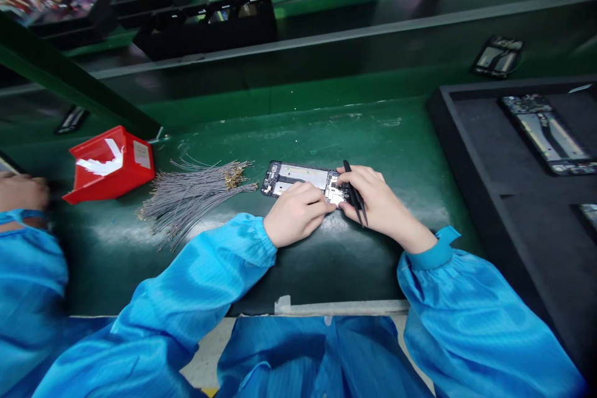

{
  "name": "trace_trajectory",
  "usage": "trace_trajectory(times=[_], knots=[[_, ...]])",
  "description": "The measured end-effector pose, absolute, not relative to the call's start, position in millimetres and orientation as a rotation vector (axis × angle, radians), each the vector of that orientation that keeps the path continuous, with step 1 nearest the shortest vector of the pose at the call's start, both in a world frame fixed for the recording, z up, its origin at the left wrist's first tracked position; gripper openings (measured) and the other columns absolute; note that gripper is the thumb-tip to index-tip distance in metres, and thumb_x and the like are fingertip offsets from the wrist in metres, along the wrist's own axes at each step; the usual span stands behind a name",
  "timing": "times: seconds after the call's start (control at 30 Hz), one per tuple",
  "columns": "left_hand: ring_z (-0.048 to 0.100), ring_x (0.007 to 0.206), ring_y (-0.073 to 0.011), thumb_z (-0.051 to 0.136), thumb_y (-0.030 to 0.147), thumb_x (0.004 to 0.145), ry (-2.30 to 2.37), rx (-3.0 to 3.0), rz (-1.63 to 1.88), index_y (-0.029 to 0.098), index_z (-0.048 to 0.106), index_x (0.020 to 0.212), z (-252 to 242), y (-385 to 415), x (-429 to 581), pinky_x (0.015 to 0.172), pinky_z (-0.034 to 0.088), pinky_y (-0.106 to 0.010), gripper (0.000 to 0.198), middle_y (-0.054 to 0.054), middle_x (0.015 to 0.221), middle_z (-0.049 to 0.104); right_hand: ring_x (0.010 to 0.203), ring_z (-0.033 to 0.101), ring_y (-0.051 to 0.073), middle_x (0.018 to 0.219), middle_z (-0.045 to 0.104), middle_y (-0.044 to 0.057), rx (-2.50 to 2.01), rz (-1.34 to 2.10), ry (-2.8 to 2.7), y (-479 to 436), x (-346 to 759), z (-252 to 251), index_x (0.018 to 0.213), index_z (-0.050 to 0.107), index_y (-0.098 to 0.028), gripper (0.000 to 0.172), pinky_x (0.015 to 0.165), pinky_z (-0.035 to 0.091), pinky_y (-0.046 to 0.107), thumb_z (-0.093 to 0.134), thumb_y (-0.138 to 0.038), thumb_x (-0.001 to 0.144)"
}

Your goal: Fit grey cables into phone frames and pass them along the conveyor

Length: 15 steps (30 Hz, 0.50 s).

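Observation:
An opened phone (303,174) lies on the green bench, its inner frame and circuit parts facing up. My left hand (298,211) rests over its near edge, fingers bent together and the tips on the board area (334,193) near the right end. At that same end, my right hand (370,199) has its thumb and forefinger on the phone. Black tweezers (355,194) are tucked in my right hand, their points directed down toward me. Whether a small part sits under the fingertips is hidden. Left of the phone lies a bundle of thin grey cables (196,193) with gold-coloured ends.
A red bin (116,168) with white strips stands beyond the cables. On the right, a black tray (471,155) holds opened phones (545,134). Black boxes (209,25) line the back shelf. At far left is another person's hand (21,191) in a blue sleeve.

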<state>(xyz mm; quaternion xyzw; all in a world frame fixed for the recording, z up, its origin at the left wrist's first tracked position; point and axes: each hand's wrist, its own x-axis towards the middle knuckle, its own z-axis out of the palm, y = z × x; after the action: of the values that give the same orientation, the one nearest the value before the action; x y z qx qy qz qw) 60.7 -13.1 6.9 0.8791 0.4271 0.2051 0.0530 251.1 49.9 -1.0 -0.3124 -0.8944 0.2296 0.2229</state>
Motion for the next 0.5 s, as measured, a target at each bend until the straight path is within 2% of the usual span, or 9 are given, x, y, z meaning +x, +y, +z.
trace_trajectory(times=[0.5], knots=[[0.046,0.077,-0.0168,0.040,0.021,0.087,1.303,2.714,0.599,0.018,0.063,0.095,6.9,-15.7,60.9,0.070,0.037,-0.031,0.024,-0.005,0.077,0.058,0.109,0.044,0.028,0.118,0.052,0.010,-0.890,0.616,-2.501,49.5,250.4,3.0,0.100,0.050,-0.021,0.031,0.088,0.034,0.042,0.057,-0.022,0.069]])
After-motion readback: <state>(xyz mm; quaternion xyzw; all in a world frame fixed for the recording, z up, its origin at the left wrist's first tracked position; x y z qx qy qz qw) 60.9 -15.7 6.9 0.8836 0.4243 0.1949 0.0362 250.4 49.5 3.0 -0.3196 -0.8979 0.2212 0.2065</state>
